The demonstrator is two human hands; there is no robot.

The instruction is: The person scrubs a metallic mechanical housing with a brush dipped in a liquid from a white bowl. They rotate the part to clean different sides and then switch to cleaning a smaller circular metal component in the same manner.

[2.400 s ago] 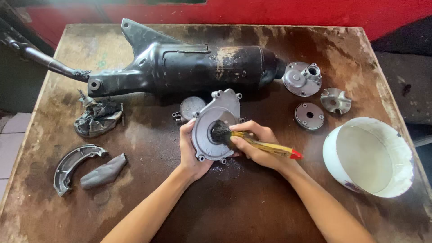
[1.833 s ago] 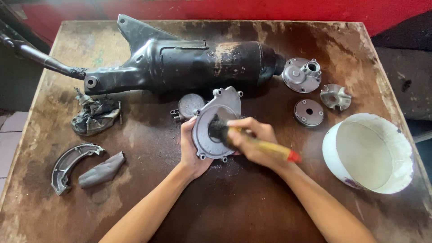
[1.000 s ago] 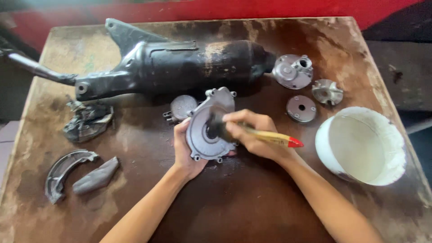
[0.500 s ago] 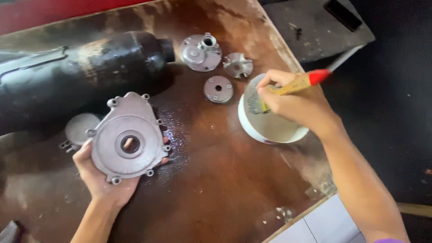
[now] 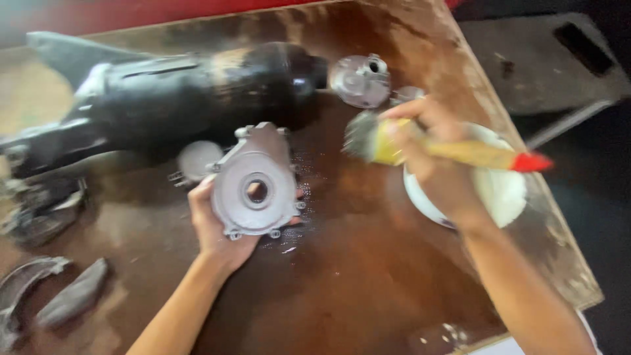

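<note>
The left hand (image 5: 213, 227) grips a grey metal cover (image 5: 255, 183) by its lower edge, fingers closed behind it, tilted up just above the wet brown surface (image 5: 342, 283). The right hand (image 5: 437, 161) is closed around a yellow paintbrush (image 5: 420, 148) with a red tip, its bristles in the air between the cover and the white bowl (image 5: 503, 194). The cover's face looks mostly clean and pale, though grime may remain in the recesses; I would judge the scrubbing part done. The bowl's contents are hidden by blur and the hand. A black exhaust pipe (image 5: 190, 98) lies behind.
</note>
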